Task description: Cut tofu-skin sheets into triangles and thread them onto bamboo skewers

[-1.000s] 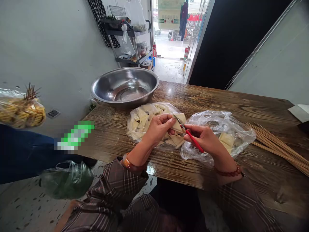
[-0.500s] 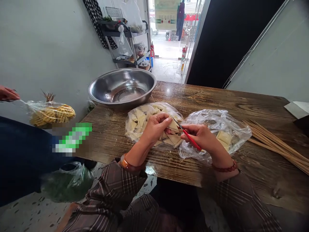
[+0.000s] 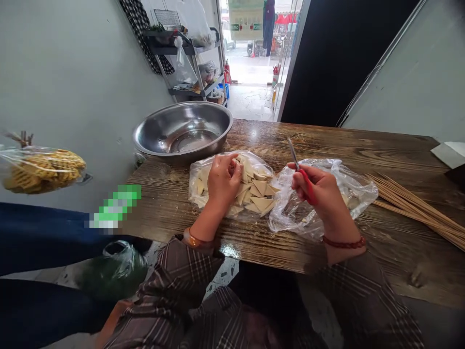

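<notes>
The right hand point(image 3: 322, 186) wraps its fingers round red-handled metal scissors point(image 3: 305, 176), blades likely pointed away to spare the pale triangular pieces point(image 3: 259, 187) beside the left hand's point(image 3: 223, 182) curled fingers, contents unclear.

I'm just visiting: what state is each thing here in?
Scissors: held off the pile, blades seemingly together.
Right hand: closed on the red handles.
Cut pieces: mostly triangular, loosely piled.
Left hand: fingers bent over the pile; any hold unclear.
Left bag: open, holding the cut pieces.
Right bag: crumpled.
Basin: upright, uncovered.
Sticks: loose, fanned out.
Table: crumb-strewn.
</notes>
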The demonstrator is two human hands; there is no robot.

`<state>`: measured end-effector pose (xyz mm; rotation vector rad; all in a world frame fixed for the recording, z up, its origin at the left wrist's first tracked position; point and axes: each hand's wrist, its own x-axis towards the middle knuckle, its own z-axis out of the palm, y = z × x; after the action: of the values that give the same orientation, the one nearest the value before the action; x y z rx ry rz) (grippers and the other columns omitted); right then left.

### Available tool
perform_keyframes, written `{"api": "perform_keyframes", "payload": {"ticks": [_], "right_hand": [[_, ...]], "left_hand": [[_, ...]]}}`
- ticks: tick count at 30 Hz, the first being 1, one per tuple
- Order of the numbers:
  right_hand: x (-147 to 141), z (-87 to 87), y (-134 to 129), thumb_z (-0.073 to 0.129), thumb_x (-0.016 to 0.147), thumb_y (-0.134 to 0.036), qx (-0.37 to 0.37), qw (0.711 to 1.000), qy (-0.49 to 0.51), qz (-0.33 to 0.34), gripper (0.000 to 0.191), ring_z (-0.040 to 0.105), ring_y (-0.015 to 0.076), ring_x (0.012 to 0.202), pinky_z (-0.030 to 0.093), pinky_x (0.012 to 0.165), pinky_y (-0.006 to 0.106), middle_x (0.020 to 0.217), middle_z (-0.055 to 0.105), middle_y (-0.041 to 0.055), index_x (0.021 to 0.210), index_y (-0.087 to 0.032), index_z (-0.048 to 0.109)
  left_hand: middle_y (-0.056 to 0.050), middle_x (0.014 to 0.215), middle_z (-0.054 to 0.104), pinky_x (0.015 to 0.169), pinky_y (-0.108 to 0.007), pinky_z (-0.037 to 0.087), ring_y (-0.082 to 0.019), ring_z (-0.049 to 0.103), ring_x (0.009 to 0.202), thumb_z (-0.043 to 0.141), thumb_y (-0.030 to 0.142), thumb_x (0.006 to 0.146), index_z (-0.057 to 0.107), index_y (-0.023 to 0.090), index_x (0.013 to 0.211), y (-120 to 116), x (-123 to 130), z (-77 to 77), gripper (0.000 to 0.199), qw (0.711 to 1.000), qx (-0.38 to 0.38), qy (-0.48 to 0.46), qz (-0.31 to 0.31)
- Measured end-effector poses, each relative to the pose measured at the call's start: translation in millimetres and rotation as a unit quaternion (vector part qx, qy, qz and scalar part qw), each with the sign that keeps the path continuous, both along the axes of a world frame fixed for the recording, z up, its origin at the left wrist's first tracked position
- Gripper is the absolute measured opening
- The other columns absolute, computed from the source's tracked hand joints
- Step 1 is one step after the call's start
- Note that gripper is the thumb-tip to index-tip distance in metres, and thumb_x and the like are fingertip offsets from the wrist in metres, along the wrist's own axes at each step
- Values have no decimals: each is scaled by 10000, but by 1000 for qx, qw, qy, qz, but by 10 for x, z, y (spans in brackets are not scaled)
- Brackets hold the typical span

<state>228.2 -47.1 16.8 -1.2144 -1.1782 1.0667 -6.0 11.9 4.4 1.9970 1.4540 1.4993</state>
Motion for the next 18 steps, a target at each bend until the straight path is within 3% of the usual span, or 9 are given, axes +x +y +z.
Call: {"api": "perform_keyframes", "payload": {"ticks": [3, 7, 12, 15, 18], "right_hand": [[69, 60, -9, 758, 729, -601, 49, 995, 37, -73, 602, 458, 75, 442, 359, 398, 225, 641, 599, -19, 1148, -173, 695], [151, 170, -55, 635, 817, -646, 123, 977, 51, -164, 579, 457, 97, 481, 369, 430, 257, 683, 560, -8, 1182, -197, 661], [342, 247, -81, 335, 902, -764, 185, 949, 28, -252, 729, 495, 137, 544, 377, 483, 292, 767, 548, 34, 1323, -210, 550], [460, 245, -76, 175, 888, -818, 197, 939, 10, -282, 823, 532, 167, 590, 374, 510, 308, 842, 573, 76, 1414, -254, 461], [510, 228, -67, 87, 823, -878, 198, 946, -28, -256, 937, 564, 204, 628, 368, 516, 323, 899, 596, 113, 1478, -280, 388]], "left_hand": [[-64, 996, 576, 765, -299, 481, -143, 534, 784, 614, 174, 840, 685, 189, 1034, -15, 17, 9, 207, 998, 39, 37, 33], [-56, 1007, 602, 792, -316, 485, -149, 541, 802, 603, 238, 874, 672, 208, 1016, -135, 159, 117, 161, 994, 89, 65, -2], [-40, 946, 633, 753, -299, 478, -129, 559, 735, 596, 259, 878, 674, 197, 978, -277, 569, 306, 140, 979, 31, 133, -154], [-47, 908, 640, 760, -312, 475, -148, 588, 753, 590, 268, 876, 687, 189, 944, -326, 894, 350, 142, 943, -38, 213, -255], [-61, 914, 656, 806, -340, 478, -176, 605, 796, 597, 248, 858, 698, 193, 949, -334, 1242, 303, 146, 902, -70, 269, -329]]}}
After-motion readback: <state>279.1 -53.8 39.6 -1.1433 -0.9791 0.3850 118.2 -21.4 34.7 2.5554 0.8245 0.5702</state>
